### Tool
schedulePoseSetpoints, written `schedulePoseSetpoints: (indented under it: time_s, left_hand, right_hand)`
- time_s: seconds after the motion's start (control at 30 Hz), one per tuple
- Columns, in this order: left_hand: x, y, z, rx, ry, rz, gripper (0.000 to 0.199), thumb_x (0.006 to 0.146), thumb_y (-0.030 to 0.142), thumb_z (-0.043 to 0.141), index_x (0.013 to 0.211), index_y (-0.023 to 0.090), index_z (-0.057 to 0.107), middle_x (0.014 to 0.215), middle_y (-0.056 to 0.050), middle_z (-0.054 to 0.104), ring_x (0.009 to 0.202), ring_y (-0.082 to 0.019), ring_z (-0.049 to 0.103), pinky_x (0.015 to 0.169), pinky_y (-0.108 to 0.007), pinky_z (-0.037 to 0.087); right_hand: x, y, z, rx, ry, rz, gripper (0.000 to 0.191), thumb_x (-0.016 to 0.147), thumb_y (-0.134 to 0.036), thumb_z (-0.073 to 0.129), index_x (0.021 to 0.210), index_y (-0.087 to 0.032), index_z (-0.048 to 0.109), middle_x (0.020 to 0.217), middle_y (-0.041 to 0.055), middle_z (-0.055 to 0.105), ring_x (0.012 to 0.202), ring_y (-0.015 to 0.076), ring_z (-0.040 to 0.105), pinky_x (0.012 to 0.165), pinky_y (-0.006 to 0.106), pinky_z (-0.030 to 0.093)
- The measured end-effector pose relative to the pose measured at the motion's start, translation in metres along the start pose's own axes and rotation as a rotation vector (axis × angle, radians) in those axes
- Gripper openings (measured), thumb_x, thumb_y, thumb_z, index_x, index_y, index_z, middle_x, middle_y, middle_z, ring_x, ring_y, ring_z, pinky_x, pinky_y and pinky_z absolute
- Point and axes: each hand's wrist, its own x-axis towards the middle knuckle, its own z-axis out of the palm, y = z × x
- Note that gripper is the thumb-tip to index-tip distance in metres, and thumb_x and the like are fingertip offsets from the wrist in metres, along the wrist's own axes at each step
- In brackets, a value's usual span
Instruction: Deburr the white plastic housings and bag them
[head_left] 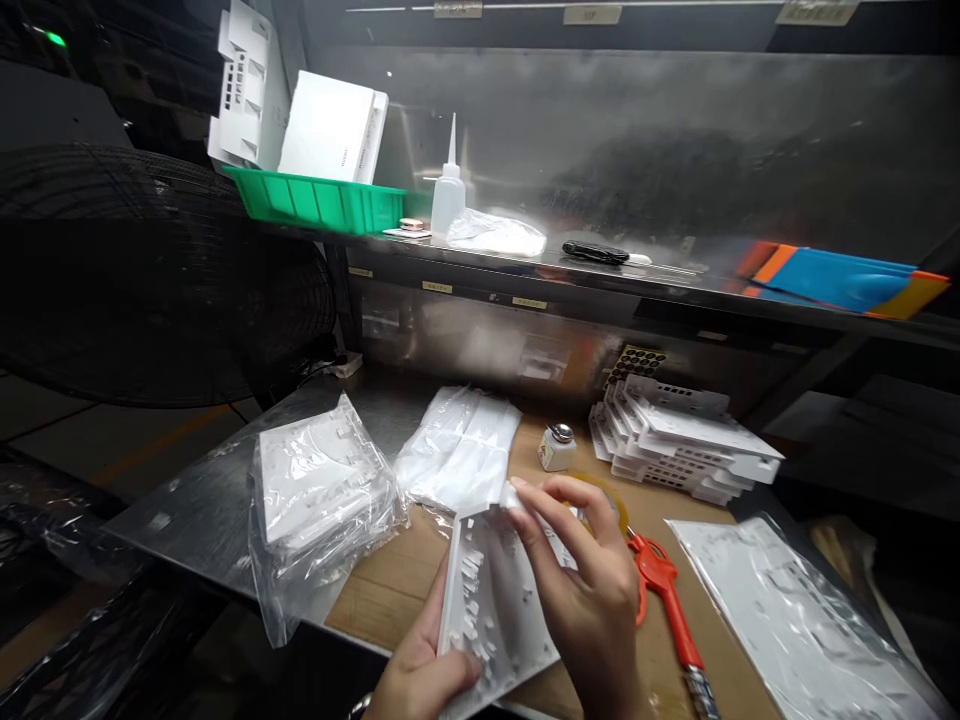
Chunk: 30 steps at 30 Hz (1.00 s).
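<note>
A white plastic housing panel [499, 590] with small clips and ribs on its inner face is tilted above the front of the bench. My left hand [427, 665] grips its lower left edge, thumb over the inner face. At the panel's top edge, my right hand [592, 580] is closed in a pinch on a small white bit whose kind I cannot make out. Just beyond the panel lies a pile of white sheets in clear plastic [461, 450]. Red-handled scissors [656, 570] and a roll of yellowish tape [611, 500], partly hidden, are right of my right hand.
Bagged white panels lie left [322, 480] and right [802, 610]. A panel stack [682, 435] stands at the back right beside a small pump bottle [557, 448]. The shelf above carries a green bin [319, 203], a nozzle bottle [448, 195] and a blue-orange object [847, 280].
</note>
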Motion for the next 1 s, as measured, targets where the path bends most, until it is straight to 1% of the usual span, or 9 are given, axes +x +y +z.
schedulePoseSetpoints:
  time_s: [0.13, 0.27, 0.47, 0.57, 0.63, 0.73, 0.83, 0.93, 1.0]
  left_hand:
    - [0.001, -0.005, 0.001, -0.013, -0.005, 0.016, 0.116, 0.073, 0.005, 0.077, 0.167, 0.034, 0.017, 0.116, -0.007, 0.078, 0.064, -0.011, 0.065, 0.062, -0.020, 0.045]
    - [0.001, -0.003, 0.000, -0.012, -0.063, -0.030, 0.122, 0.075, 0.009, 0.078, 0.167, 0.041, 0.004, 0.124, -0.009, 0.077, 0.060, -0.011, 0.066, 0.056, -0.021, 0.041]
    - [0.002, 0.000, -0.009, 0.006, -0.100, -0.005, 0.132, 0.074, 0.012, 0.080, 0.163, 0.036, -0.016, 0.136, -0.012, 0.072, 0.065, -0.018, 0.071, 0.063, -0.028, 0.049]
    - [0.000, 0.000, -0.011, -0.010, -0.098, 0.009, 0.133, 0.075, 0.011, 0.078, 0.162, 0.036, -0.020, 0.139, -0.014, 0.071, 0.072, -0.022, 0.074, 0.061, -0.027, 0.048]
    - [-0.002, 0.001, -0.012, -0.028, -0.086, 0.013, 0.131, 0.076, 0.009, 0.077, 0.163, 0.035, -0.017, 0.137, -0.014, 0.072, 0.068, -0.019, 0.073, 0.058, -0.025, 0.047]
    - [-0.006, 0.002, -0.008, -0.008, -0.055, 0.024, 0.125, 0.078, 0.007, 0.074, 0.165, 0.036, -0.011, 0.142, -0.013, 0.069, 0.077, -0.020, 0.076, 0.061, -0.024, 0.051]
    - [-0.010, 0.003, 0.004, 0.097, 0.011, 0.112, 0.108, 0.081, 0.005, 0.069, 0.167, 0.037, 0.012, 0.162, -0.003, 0.051, 0.132, -0.027, 0.064, 0.086, -0.023, 0.056]
    - [-0.014, 0.001, 0.020, 0.222, 0.078, 0.276, 0.084, 0.087, 0.004, 0.062, 0.160, 0.038, 0.038, 0.170, 0.010, 0.038, 0.159, -0.021, 0.029, 0.123, -0.022, 0.032]
    - [-0.016, -0.001, 0.029, 0.248, 0.103, 0.343, 0.077, 0.091, 0.004, 0.057, 0.158, 0.039, 0.043, 0.169, 0.012, 0.037, 0.162, -0.019, 0.020, 0.131, -0.026, 0.014]
  right_hand:
    - [-0.001, -0.001, -0.002, -0.028, -0.036, -0.048, 0.031, 0.097, -0.016, 0.071, 0.124, -0.029, 0.072, 0.111, 0.0034, 0.064, 0.103, 0.0172, 0.063, 0.089, 0.034, 0.051]
    - [0.000, 0.013, -0.013, -0.028, 0.008, 0.042, 0.025, 0.097, -0.021, 0.071, 0.120, -0.029, 0.075, 0.110, 0.0042, 0.066, 0.100, 0.0187, 0.066, 0.088, 0.036, 0.054]
    - [-0.007, 0.092, -0.030, -0.135, 0.256, 0.298, 0.031, 0.095, -0.045, 0.072, 0.118, -0.026, 0.078, 0.116, 0.0076, 0.070, 0.104, 0.0232, 0.068, 0.082, 0.036, 0.055]
    - [-0.015, 0.136, -0.026, -0.227, 0.173, 0.463, 0.046, 0.092, -0.062, 0.067, 0.108, -0.021, 0.081, 0.111, 0.0100, 0.074, 0.095, 0.0256, 0.069, 0.076, 0.038, 0.052]
    - [-0.018, 0.145, -0.023, -0.220, 0.108, 0.475, 0.048, 0.090, -0.064, 0.067, 0.102, -0.020, 0.082, 0.104, 0.0098, 0.076, 0.089, 0.0259, 0.070, 0.072, 0.037, 0.052]
    - [-0.016, 0.115, -0.023, -0.158, 0.120, 0.394, 0.038, 0.094, -0.054, 0.068, 0.110, -0.022, 0.079, 0.111, 0.0082, 0.075, 0.098, 0.0243, 0.071, 0.076, 0.035, 0.055]
    - [-0.008, 0.051, -0.026, -0.043, 0.119, 0.125, 0.026, 0.095, -0.029, 0.073, 0.121, -0.026, 0.076, 0.116, 0.0064, 0.071, 0.104, 0.0207, 0.070, 0.087, 0.034, 0.057]
    - [0.000, -0.001, -0.026, 0.026, 0.023, -0.086, 0.033, 0.093, -0.011, 0.072, 0.122, -0.026, 0.074, 0.111, 0.0048, 0.068, 0.103, 0.0180, 0.068, 0.090, 0.033, 0.058]
    - [0.003, -0.014, -0.025, 0.031, -0.007, -0.127, 0.034, 0.092, -0.009, 0.072, 0.121, -0.026, 0.074, 0.107, 0.0046, 0.068, 0.100, 0.0182, 0.068, 0.086, 0.033, 0.058]
